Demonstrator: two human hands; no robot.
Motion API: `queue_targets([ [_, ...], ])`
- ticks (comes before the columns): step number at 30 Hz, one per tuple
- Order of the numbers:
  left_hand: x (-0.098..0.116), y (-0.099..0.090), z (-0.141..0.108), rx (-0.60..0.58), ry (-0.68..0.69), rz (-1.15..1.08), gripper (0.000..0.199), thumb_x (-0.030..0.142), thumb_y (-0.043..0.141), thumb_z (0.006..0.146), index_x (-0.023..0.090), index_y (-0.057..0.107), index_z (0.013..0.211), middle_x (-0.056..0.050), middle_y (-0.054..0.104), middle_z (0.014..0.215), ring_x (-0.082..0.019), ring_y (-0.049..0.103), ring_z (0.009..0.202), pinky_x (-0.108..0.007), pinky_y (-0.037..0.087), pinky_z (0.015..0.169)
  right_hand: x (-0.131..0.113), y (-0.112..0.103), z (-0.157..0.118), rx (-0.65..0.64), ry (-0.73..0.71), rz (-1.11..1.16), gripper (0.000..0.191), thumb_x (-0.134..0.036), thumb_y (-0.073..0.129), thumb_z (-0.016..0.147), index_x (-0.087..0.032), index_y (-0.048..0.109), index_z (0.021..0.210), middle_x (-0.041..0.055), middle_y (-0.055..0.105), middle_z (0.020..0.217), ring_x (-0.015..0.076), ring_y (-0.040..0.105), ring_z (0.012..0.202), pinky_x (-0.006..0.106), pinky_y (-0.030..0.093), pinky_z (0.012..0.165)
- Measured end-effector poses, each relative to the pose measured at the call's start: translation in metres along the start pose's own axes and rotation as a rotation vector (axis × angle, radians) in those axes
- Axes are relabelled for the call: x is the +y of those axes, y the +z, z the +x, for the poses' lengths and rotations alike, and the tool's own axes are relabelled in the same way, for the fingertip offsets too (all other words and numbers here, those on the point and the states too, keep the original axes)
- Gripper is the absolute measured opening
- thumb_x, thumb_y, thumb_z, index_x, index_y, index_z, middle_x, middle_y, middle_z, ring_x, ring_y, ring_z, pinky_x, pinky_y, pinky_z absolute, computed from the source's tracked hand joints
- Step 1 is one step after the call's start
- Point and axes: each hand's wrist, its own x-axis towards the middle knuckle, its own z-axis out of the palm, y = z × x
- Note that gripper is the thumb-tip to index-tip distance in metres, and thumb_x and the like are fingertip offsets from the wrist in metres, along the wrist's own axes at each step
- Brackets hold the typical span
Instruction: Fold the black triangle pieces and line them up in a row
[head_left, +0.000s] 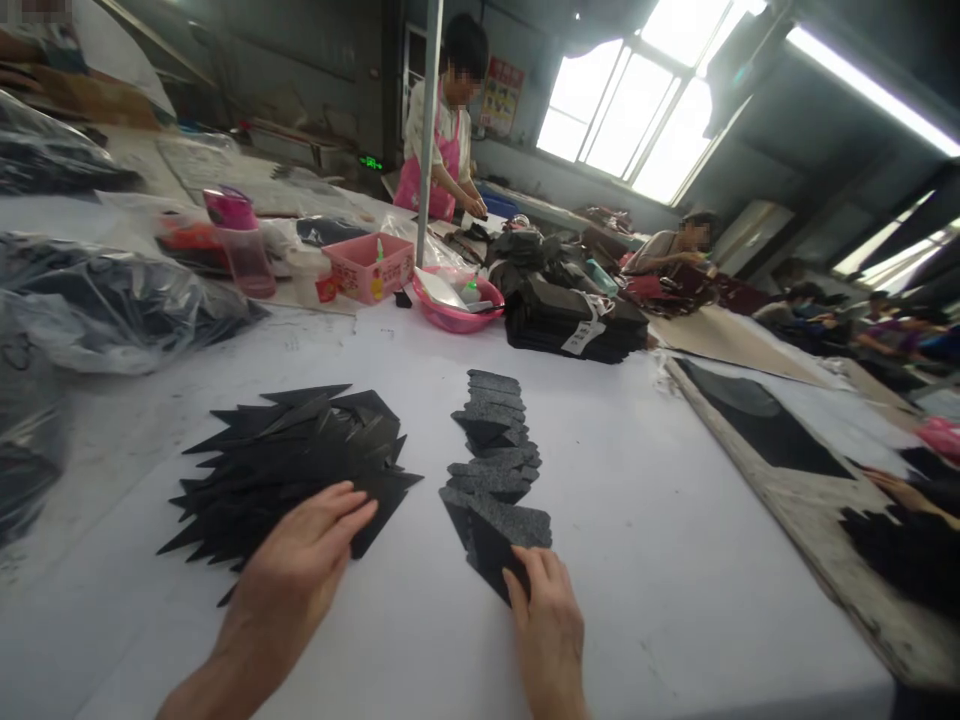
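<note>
A heap of pointed black pieces (pixel 277 470) lies on the white tabletop (pixel 645 560), left of the middle. My left hand (pixel 304 560) rests at the heap's lower right edge, fingers stretched over a black piece. To the right runs a column of overlapping grey speckled pieces (pixel 499 470), with some black ones among them. At its near end my right hand (pixel 547 615) pinches the corner of a dark pointed piece (pixel 487 548) between thumb and fingers. That piece overlaps the lowest grey one.
Behind the pieces stand a pink basket (pixel 371 268), a pink bowl (pixel 456 318), a pink-lidded bottle (pixel 244 250) and a tagged black bundle (pixel 574 322). Plastic-wrapped material (pixel 127 300) lies left. A person in a pink apron (pixel 431 170) stands beyond; another's hand (pixel 904 490) is at right.
</note>
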Motion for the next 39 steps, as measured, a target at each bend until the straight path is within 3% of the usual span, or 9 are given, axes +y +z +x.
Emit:
queue_targets([
  [3,0.044,0.030,-0.001,-0.076,0.123,-0.152,0.035,0.005,0.034,0.097,0.018,0.063,0.112,-0.007,0.064,0.118,-0.022,0.058,0.115,-0.037,0.054,0.093,-0.006,0.007,0.020,-0.023,-0.054,-0.136,0.018,-0.032,0.063,0.089,-0.024,0.065,0.106,0.0056,0.064,0.100,0.0250,0.061,0.091,0.037,0.049,0.077],
  [5,0.068,0.051,-0.001,-0.046,0.187,-0.178,0.035,0.005,0.032,0.098,0.017,0.064,0.106,-0.007,0.066,0.112,-0.024,0.062,0.108,-0.039,0.057,0.088,-0.011,0.011,0.028,-0.055,-0.030,-0.180,0.026,-0.025,0.073,0.081,-0.023,0.065,0.105,0.0052,0.064,0.099,0.0264,0.060,0.092,0.038,0.048,0.077],
  [10,0.096,0.084,-0.003,-0.022,0.220,-0.199,0.032,0.009,0.034,0.101,0.013,0.065,0.101,-0.008,0.067,0.105,-0.024,0.064,0.100,-0.039,0.058,0.084,-0.017,0.011,0.035,-0.105,0.035,-0.190,0.032,-0.019,0.078,0.075,-0.022,0.065,0.104,0.0050,0.063,0.099,0.0269,0.058,0.094,0.038,0.046,0.077],
  [16,0.099,0.093,-0.003,0.042,0.223,-0.195,0.038,0.014,0.028,0.104,0.012,0.065,0.095,-0.009,0.066,0.101,-0.024,0.063,0.096,-0.039,0.056,0.081,-0.022,0.005,0.044,-0.203,0.059,-0.156,0.018,-0.018,0.078,0.075,-0.023,0.063,0.084,0.0029,0.061,0.093,0.0251,0.056,0.091,0.036,0.043,0.076],
  [18,0.098,0.094,-0.003,0.047,0.228,-0.193,0.038,0.014,0.029,0.104,0.012,0.065,0.095,-0.009,0.066,0.101,-0.024,0.062,0.097,-0.038,0.055,0.082,-0.022,0.006,0.047,-0.216,0.064,-0.131,0.017,-0.019,0.076,0.076,-0.023,0.064,0.087,0.0032,0.062,0.094,0.0249,0.057,0.092,0.036,0.043,0.077],
  [22,0.099,0.096,-0.005,0.038,0.234,-0.178,0.035,0.012,0.031,0.103,0.012,0.066,0.098,-0.010,0.065,0.104,-0.024,0.061,0.099,-0.038,0.053,0.085,-0.022,0.012,0.051,-0.162,0.066,-0.139,0.029,-0.026,0.076,0.079,-0.024,0.064,0.105,0.0056,0.063,0.103,0.0260,0.057,0.098,0.037,0.043,0.081],
  [34,0.099,0.094,-0.007,-0.041,0.225,-0.177,0.028,0.005,0.037,0.099,0.012,0.065,0.100,-0.011,0.064,0.107,-0.025,0.060,0.102,-0.041,0.053,0.087,-0.019,0.017,0.068,-0.159,-0.044,-0.197,0.022,-0.026,0.080,0.073,-0.023,0.059,0.080,0.0018,0.060,0.086,0.0230,0.056,0.085,0.032,0.038,0.072],
  [39,0.099,0.095,-0.007,-0.071,0.214,-0.208,0.023,0.006,0.041,0.098,0.011,0.064,0.102,-0.011,0.063,0.107,-0.026,0.060,0.103,-0.041,0.054,0.088,-0.022,0.023,0.058,-0.107,-0.106,-0.150,0.013,-0.021,0.069,0.081,-0.022,0.057,0.079,0.0022,0.061,0.083,0.0214,0.055,0.082,0.032,0.038,0.073],
])
